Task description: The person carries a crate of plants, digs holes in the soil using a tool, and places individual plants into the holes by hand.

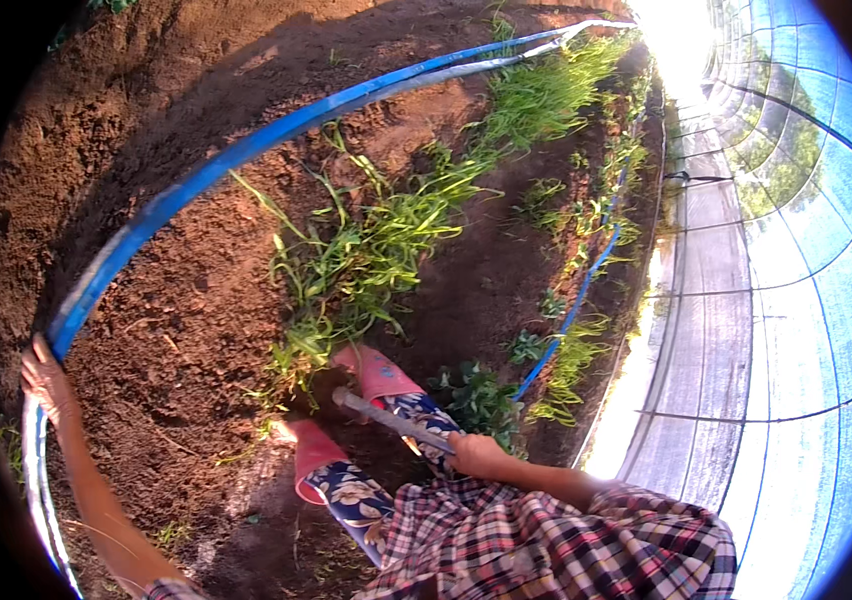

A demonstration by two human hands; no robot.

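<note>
At the far left, my left hand has its fingers around a long blue flat hose, which curves across the soil up to the far end. Below that hand the hose looks pale in the sunlight. My right hand grips a greyish stick-like tool handle in front of my legs. Its lower end slants down between my pink boots; whether a tool head is fixed there cannot be made out. Just ahead of the boots grows a strip of long green grass.
Loose reddish-brown soil spreads on the left. On the right, a thin blue hose runs among small plants. Beside my leg stands a leafy dark green plant. A net wall with thin wires borders the right side.
</note>
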